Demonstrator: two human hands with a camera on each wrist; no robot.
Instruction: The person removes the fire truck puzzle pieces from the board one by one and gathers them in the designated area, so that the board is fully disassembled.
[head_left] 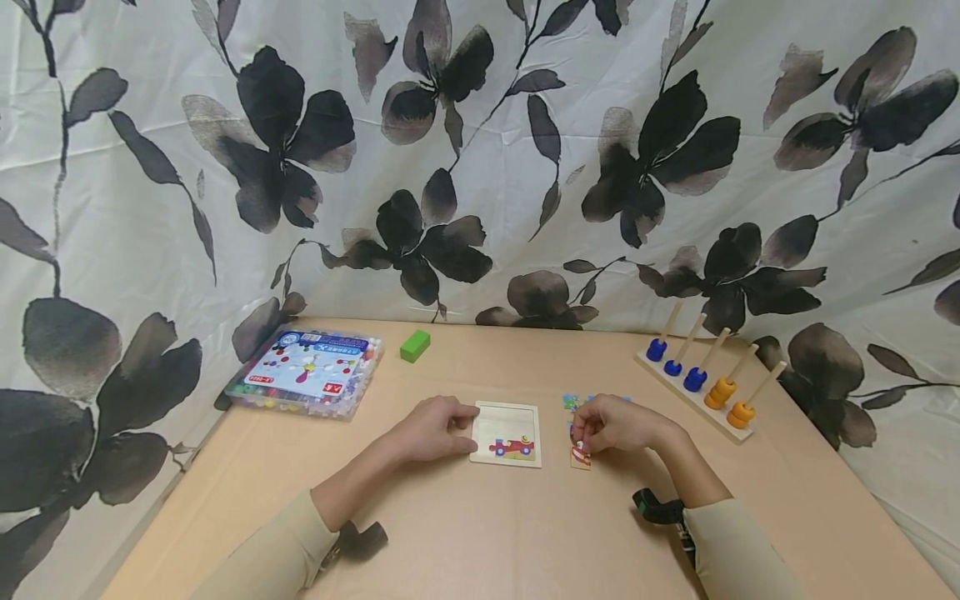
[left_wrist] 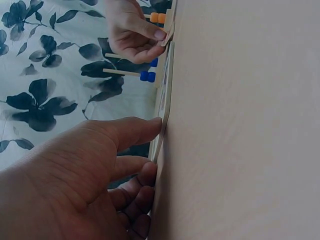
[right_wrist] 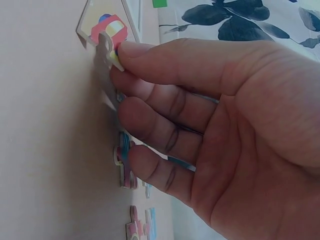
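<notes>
A shallow square wooden puzzle tray lies flat on the table, with joined pieces showing a red and blue vehicle along its lower right. My left hand holds the tray's left edge, thumb and forefinger at its rim. Right of the tray, my right hand pinches a small jigsaw piece between thumb and forefinger, tilted off the table in the right wrist view. Several loose puzzle pieces lie by and partly beneath that hand, some hidden by it.
At the back left sits a clear plastic case of beads with a printed label. Beside it is a green block. A wooden peg stand with blue and orange rings stands back right. A floral curtain hangs behind the table.
</notes>
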